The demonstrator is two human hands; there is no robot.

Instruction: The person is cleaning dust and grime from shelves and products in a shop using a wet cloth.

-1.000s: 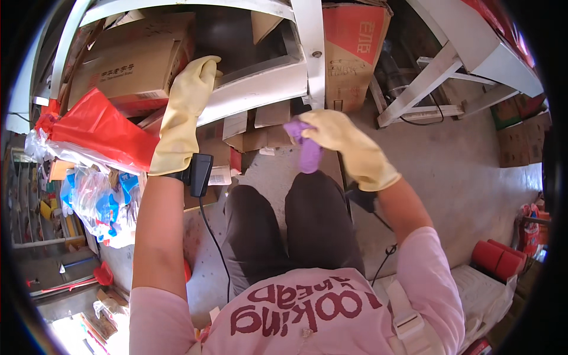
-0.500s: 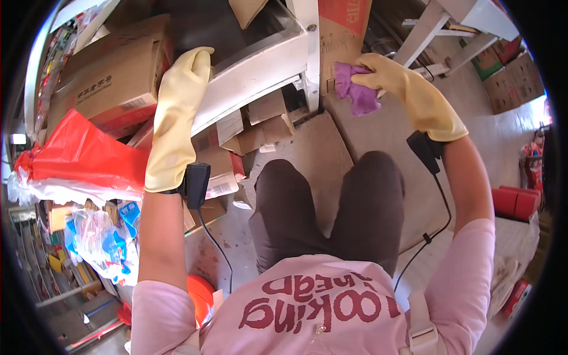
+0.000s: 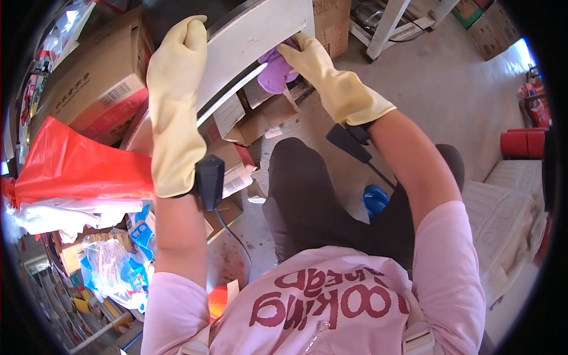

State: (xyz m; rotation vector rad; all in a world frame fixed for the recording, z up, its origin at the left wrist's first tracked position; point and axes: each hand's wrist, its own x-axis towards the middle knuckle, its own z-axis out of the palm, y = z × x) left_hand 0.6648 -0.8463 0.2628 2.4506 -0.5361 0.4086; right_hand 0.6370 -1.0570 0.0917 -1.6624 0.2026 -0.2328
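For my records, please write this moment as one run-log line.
left hand: gloved, at white frame | right hand: gloved, holding purple cloth by frame's lower edge | nearby: cardboard box, red plastic bag

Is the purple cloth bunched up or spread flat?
Bunched up: the purple cloth shows crumpled folds, gathered in the right hand.

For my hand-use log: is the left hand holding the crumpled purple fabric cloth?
No, the yellow-gloved right hand is gripping the crumpled purple cloth.
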